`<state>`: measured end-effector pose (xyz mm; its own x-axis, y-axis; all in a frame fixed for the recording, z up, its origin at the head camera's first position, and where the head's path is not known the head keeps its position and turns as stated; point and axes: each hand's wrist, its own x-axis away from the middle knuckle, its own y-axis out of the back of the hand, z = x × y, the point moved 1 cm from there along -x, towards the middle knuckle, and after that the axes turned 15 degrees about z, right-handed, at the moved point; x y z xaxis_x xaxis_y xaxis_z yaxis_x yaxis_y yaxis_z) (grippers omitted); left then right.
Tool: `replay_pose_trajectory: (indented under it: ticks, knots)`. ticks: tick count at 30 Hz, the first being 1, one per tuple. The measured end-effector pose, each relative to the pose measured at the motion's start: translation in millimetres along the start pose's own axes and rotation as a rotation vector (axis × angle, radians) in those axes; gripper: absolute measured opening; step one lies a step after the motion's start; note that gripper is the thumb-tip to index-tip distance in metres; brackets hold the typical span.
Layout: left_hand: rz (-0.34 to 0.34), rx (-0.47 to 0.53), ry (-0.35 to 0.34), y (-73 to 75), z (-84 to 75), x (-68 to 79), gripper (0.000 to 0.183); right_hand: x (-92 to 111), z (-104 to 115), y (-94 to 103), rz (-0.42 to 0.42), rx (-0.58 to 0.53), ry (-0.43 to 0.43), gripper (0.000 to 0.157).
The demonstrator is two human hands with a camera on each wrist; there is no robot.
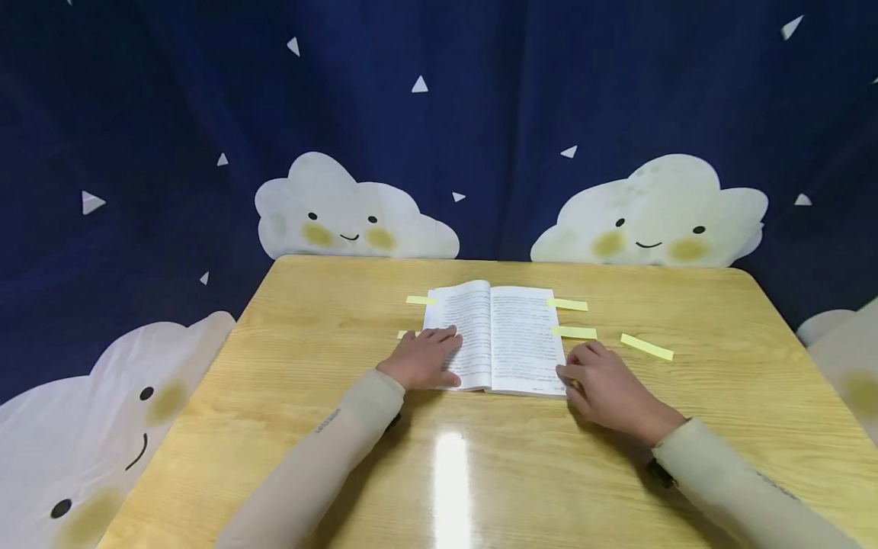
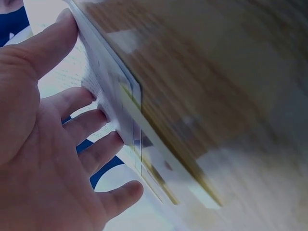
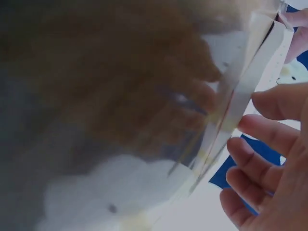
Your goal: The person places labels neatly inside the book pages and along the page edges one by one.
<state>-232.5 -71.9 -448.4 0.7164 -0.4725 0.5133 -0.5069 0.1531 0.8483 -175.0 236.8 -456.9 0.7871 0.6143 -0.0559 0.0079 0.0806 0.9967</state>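
Note:
An open book (image 1: pixel 527 343) lies on the wooden table, printed pages facing up, with the left page bulging near the spine. My left hand (image 1: pixel 424 358) rests with spread fingers on the lower left page. At the lower right edge of the book is my right hand (image 1: pixel 607 387); its thumb and index fingertips touch the page edge with a gap between them in the right wrist view. Yellow sticky strips jut from both sides: an upper left strip (image 1: pixel 420 300), a lower left one partly under my hand, an upper right strip (image 1: pixel 569 304) and a lower right strip (image 1: pixel 576 332).
Another yellow strip (image 1: pixel 647 347) lies loose on the table (image 1: pixel 309 320), right of the book and beyond my right hand. A dark blue curtain (image 1: pixel 507 114) with smiling clouds hangs behind the table. Light glares on the tabletop in front of the book.

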Motion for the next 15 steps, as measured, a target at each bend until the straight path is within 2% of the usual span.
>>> replay_pose_trajectory:
  ticks: [3, 6, 15]
  knots:
    - [-0.016, -0.009, -0.004, 2.3, -0.8, 0.5, 0.077, 4.0, -1.8, -0.6, -0.043, -0.019, -0.031, 0.02]
    - [-0.017, -0.014, -0.007, 3.4, -1.6, 1.0, 0.078, 5.0, 1.9, -0.5, -0.034, -0.042, -0.052, 0.022]
    - [-0.056, -0.021, -0.004, -2.7, -1.2, 4.1, 0.08, -5.9, 29.9, 23.1, 0.179, -0.104, 0.019, 0.025]
